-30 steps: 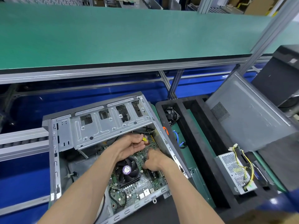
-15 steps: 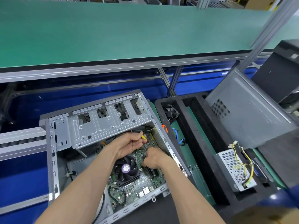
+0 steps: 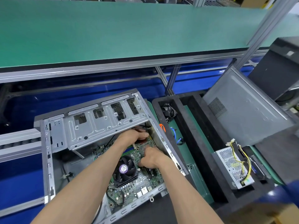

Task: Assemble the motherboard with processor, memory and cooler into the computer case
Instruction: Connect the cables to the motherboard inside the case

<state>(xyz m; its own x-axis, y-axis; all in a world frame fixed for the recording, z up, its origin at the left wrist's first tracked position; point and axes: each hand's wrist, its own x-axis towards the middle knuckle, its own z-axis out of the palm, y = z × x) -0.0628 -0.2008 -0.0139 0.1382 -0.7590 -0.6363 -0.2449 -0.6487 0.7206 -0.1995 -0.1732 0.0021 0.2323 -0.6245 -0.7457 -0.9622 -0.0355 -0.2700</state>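
Observation:
The open grey computer case (image 3: 48,159) lies on its side with the green motherboard (image 3: 145,183) inside. A black cooler fan (image 3: 125,170) with a purple label sits on the board. My left hand (image 3: 134,136) reaches to the board's far right corner by the black cables (image 3: 142,126), under the drive cage (image 3: 100,126). Its fingers are curled down, and the yellow-tipped connector it pinched is hidden beneath them. My right hand (image 3: 152,157) rests knuckles-up on the board just right of the fan, fingers curled onto it. What they hold is hidden.
A black foam tray (image 3: 194,159) to the right holds a small fan (image 3: 168,110), orange and blue cables (image 3: 175,135) and a power supply (image 3: 233,167) with yellow wires. A grey side panel (image 3: 246,113) leans over it. A green bench (image 3: 129,29) runs behind.
My left hand has moved a little toward the far right corner of the board, and the yellow connector tip no longer shows. My right hand stays beside the fan.

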